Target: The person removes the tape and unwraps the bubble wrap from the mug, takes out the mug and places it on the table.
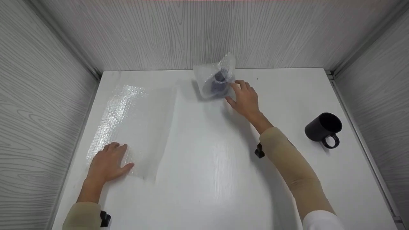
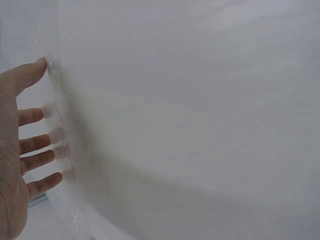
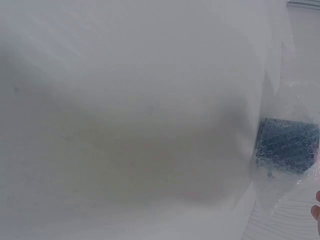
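Left hand [image 1: 107, 163] on bubble-wrap sheet [image 1: 145, 124]; right hand [image 1: 245, 99] at wrapped bundle [image 1: 218, 83]

The counter [image 1: 204, 191] carries all items. The bubble-wrap sheet lies flat across the left half of the frame. The left hand rests palm down on its lower-left part; the fingers are extended, the thumb is spread, and nothing is gripped. The wrapped bundle, a dark blue item inside clear bubble wrap, is located at upper centre, near the grey wood-grain rear panel [image 1: 153, 35]. The right hand is positioned at its right edge, thumb and fingers apart; fingertip contact cannot be confirmed. The hands are well apart. A black mug [image 1: 319, 129] stands upright at right, handle toward the lower right.
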Demonstrator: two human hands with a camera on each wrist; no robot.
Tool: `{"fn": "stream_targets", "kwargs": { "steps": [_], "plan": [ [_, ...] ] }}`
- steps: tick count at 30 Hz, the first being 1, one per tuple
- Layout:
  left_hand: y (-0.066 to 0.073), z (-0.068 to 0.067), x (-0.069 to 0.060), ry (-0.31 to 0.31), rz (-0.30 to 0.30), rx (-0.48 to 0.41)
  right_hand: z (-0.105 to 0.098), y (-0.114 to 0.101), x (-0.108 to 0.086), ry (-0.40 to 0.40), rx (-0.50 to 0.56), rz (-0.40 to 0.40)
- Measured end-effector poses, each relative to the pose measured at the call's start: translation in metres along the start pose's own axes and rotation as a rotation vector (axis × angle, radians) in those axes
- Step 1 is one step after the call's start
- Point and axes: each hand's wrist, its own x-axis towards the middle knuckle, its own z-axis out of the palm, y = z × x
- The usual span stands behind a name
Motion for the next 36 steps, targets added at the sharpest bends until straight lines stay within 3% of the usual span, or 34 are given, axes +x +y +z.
{"fn": "stream_targets", "kwargs": {
  "steps": [13,20,27,36],
  "plan": [
    [-0.013,0.0,0.005,-0.016,-0.058,-0.037,0.007,-0.013,0.022,-0.128,-0.02,0.059],
    [-0.015,-0.006,0.002,0.002,-0.076,-0.043,0.008,-0.015,0.032,-0.123,-0.043,0.046],
    [-0.011,-0.015,-0.001,0.058,-0.1,-0.072,0.012,-0.015,0.039,-0.133,-0.071,0.057],
    [0.004,-0.022,0.006,0.123,-0.049,-0.06,0.015,-0.016,0.042,-0.129,-0.041,0.061]
  ]
}}
